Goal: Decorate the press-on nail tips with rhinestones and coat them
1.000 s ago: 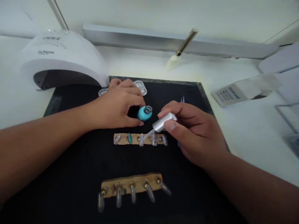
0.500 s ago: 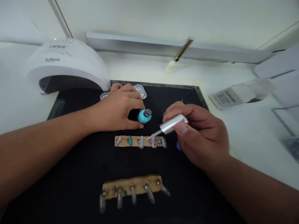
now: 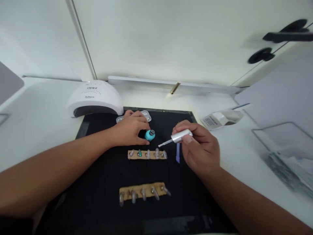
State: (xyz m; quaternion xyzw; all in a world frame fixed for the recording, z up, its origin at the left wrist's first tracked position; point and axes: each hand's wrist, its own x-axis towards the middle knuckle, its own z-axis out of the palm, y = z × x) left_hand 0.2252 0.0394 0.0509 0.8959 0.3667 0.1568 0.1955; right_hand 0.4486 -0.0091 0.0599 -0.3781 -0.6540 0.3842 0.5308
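My left hand (image 3: 132,129) rests on the black mat, thumb and fingers closed around a turquoise nail polish bottle (image 3: 149,135) whose neck is uncapped. In my right hand (image 3: 199,143) is a nail polish brush (image 3: 181,135) with a silver-white cap, pinched between thumb and fingers. Its bristle tip points down-left, just above a cardboard strip (image 3: 153,157) that carries several false nails. One nail (image 3: 139,153) there is teal; the others look pale and clear. Closer to me lies a second cardboard strip (image 3: 139,188) with several clear nails on it.
A white nail lamp (image 3: 97,96) stands at the back left. Partly behind my left hand is a clear case (image 3: 146,115). A purple stick (image 3: 178,153) lies beside my right hand. At the right stands an open alcohol pad box (image 3: 212,121); a gold-handled brush (image 3: 175,88) is at the back.
The brush tip has lifted off the far strip and hovers above it. My view has tilted up and back, so the purple stick and a door handle show. My left hand still holds the bottle.
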